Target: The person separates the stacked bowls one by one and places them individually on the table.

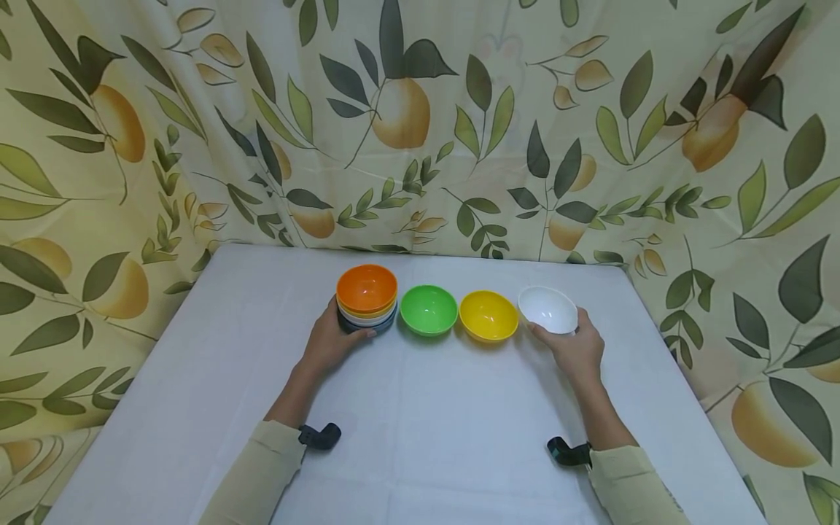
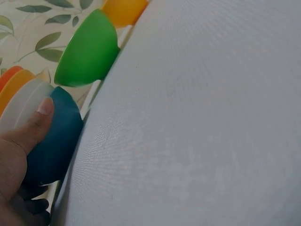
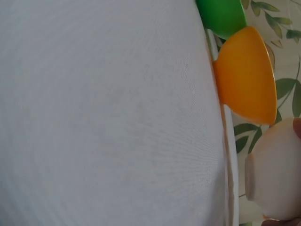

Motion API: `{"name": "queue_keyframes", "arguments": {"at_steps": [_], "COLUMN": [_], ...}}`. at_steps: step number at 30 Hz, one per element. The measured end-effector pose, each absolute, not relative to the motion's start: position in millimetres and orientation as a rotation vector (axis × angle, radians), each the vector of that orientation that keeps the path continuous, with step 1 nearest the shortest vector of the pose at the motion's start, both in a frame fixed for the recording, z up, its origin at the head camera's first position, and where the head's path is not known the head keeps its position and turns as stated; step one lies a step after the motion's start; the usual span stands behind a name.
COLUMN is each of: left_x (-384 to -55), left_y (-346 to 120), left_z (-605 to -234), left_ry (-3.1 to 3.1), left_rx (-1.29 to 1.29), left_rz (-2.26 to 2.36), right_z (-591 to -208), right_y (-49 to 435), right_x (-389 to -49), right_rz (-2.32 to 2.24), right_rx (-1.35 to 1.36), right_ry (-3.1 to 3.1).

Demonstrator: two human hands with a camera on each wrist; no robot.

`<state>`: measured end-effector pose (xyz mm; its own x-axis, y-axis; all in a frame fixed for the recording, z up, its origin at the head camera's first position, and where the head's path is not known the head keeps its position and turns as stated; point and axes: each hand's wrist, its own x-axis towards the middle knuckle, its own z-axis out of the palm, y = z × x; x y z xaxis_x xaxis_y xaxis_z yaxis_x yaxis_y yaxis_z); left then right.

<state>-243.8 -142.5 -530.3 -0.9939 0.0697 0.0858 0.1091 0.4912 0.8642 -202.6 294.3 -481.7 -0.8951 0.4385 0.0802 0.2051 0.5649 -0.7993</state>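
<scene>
My left hand (image 1: 330,340) grips a nested stack of bowls at the left, its thumb across the front side. An orange bowl (image 1: 367,288) tops the stack, with yellow and white below it and a dark blue bowl (image 2: 62,136) at the bottom. At the right end of the row, my right hand (image 1: 580,351) holds a white bowl (image 1: 547,310) by its sides, thumb at the front. The right wrist view shows a gap between that bowl's base and the table. Between the hands stand a green bowl (image 1: 429,310) and a yellow bowl (image 1: 488,316), both upright.
A white cloth covers the table (image 1: 420,423), and the bowls line up towards its far edge. Behind and beside it hangs a curtain (image 1: 453,197) printed with fruit and leaves. Each wrist wears a small black camera (image 1: 320,436).
</scene>
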Motion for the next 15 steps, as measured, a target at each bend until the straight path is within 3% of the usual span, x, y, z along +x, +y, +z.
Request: {"name": "queue_keyframes", "arguments": {"at_steps": [15], "left_x": [-244], "left_y": [-142], "left_z": [-531], "left_ry": [-2.694], "left_rx": [-0.155], "left_rz": [-1.533], "right_z": [-494], "right_y": [303], "right_x": [-203], "right_rz": [1.261], "right_rx": [-0.571], "right_ry": [-2.577]}}
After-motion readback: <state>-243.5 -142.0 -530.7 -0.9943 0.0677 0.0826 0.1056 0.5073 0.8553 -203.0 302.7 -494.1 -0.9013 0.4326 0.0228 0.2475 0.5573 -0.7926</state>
